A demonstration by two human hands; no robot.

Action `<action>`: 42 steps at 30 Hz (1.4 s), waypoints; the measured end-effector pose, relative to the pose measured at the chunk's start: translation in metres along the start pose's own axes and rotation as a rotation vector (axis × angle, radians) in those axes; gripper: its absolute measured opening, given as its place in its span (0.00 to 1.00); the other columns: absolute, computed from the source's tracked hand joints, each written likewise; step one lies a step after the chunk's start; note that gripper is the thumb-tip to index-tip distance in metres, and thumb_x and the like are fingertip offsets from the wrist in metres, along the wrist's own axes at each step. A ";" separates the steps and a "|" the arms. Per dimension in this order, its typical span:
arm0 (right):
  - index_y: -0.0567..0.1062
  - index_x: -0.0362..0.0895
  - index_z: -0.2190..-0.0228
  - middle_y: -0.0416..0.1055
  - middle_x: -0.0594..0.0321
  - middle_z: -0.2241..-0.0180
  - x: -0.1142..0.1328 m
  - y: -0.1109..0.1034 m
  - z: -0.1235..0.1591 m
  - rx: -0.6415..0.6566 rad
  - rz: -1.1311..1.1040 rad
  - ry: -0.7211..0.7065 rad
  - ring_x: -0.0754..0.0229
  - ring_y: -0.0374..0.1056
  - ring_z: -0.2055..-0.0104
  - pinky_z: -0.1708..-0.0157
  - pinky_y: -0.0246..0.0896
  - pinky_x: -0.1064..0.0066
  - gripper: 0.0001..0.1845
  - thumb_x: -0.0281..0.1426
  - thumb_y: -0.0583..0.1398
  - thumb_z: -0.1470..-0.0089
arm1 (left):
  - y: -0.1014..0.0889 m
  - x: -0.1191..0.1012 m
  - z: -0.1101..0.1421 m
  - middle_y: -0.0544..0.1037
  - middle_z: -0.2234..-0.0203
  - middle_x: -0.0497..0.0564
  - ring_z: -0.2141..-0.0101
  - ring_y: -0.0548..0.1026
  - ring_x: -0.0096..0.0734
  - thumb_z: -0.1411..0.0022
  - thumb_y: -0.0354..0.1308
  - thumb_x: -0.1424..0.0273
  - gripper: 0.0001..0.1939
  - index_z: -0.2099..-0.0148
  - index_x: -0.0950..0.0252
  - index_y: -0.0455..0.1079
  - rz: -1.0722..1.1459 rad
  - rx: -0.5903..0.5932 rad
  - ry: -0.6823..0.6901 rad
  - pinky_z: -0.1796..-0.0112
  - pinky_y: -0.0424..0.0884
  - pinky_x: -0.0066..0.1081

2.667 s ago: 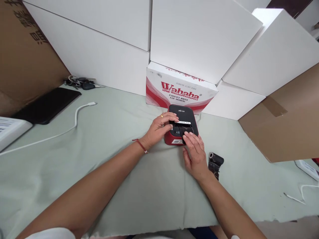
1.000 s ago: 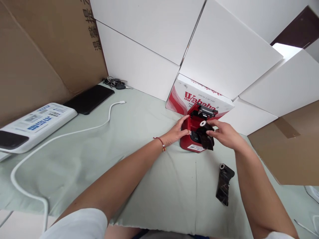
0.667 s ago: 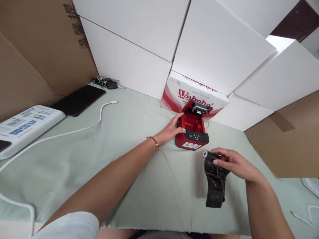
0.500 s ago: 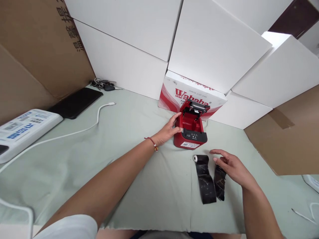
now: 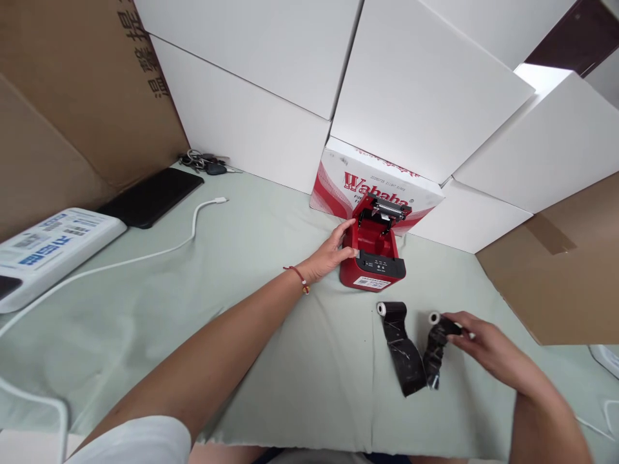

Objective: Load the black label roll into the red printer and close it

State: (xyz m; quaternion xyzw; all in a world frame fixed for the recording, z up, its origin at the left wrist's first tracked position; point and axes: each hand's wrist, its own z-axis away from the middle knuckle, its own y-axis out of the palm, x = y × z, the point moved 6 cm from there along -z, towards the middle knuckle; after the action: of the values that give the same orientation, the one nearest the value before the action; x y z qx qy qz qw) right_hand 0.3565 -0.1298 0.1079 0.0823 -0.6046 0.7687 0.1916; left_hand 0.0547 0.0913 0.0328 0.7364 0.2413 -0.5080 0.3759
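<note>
A small red label printer [image 5: 372, 282] stands on the cloth with its black-lined lid [image 5: 387, 206] raised and its inside bare. My left hand [image 5: 333, 252] grips its left side, the thumb on the front edge and the fingers along the wall. Toward me lies a black ribbon roll [image 5: 395, 310] on a white core, a length of ribbon [image 5: 407, 367] unrolled below it. Pinched in my right hand [image 5: 476, 338] is a second ribbon roll [image 5: 442, 324], also with a white core. Crumpled black film hangs from it down toward the first strip's end.
A red and white box [image 5: 333, 180] leans behind the printer against white boxes [image 5: 406, 84]. Cardboard walls [image 5: 556, 251] close both sides. On the left lie a power bank [image 5: 53, 251], a black phone [image 5: 155, 196], keys [image 5: 206, 162] and a white cable [image 5: 145, 261].
My right hand has closed on the second roll and moved to the right, lifting it so its white core shows. The left hand stays on the printer.
</note>
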 end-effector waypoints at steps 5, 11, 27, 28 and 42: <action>0.79 0.53 0.43 0.81 0.58 0.62 0.054 -0.074 0.002 -0.116 0.040 -0.035 0.58 0.68 0.72 0.73 0.66 0.66 0.32 0.59 0.60 0.38 | 0.001 -0.002 0.000 0.61 0.25 0.56 0.25 0.57 0.52 0.41 0.64 0.68 0.45 0.24 0.56 0.53 -0.010 0.004 0.008 0.26 0.53 0.54; 0.78 0.52 0.41 0.82 0.59 0.51 0.153 -0.060 -0.074 -0.089 0.058 -0.216 0.56 0.75 0.62 0.61 0.72 0.64 0.23 0.40 0.58 0.34 | -0.001 0.001 -0.001 0.60 0.25 0.55 0.26 0.59 0.51 0.40 0.64 0.66 0.45 0.24 0.54 0.52 -0.020 0.009 0.026 0.27 0.55 0.54; 0.78 0.45 0.41 0.82 0.49 0.47 0.188 -0.005 -0.196 -0.060 0.549 -0.118 0.45 0.77 0.48 0.53 0.67 0.65 0.26 0.27 0.62 0.40 | -0.005 0.011 -0.007 0.58 0.24 0.55 0.25 0.55 0.53 0.43 0.66 0.65 0.47 0.24 0.53 0.55 -0.073 -0.028 0.063 0.26 0.51 0.55; 0.77 0.46 0.40 0.82 0.50 0.47 0.188 -0.005 -0.197 -0.062 0.553 -0.117 0.46 0.78 0.48 0.53 0.67 0.65 0.26 0.28 0.63 0.39 | -0.005 0.011 -0.007 0.58 0.24 0.55 0.25 0.56 0.53 0.43 0.66 0.65 0.47 0.24 0.53 0.55 -0.073 -0.026 0.064 0.26 0.51 0.54; 0.78 0.44 0.41 0.81 0.51 0.45 0.180 -0.006 -0.190 -0.096 0.415 -0.158 0.46 0.76 0.45 0.49 0.67 0.64 0.24 0.27 0.62 0.38 | -0.003 0.007 -0.006 0.58 0.24 0.57 0.26 0.59 0.52 0.43 0.65 0.66 0.47 0.24 0.56 0.53 -0.036 -0.012 0.043 0.27 0.54 0.52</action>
State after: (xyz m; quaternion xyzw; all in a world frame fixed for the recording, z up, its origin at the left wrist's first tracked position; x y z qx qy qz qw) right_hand 0.2149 0.0887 0.1296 0.0068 -0.6576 0.7532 -0.0148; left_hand 0.0586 0.0980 0.0269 0.7404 0.2657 -0.4973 0.3660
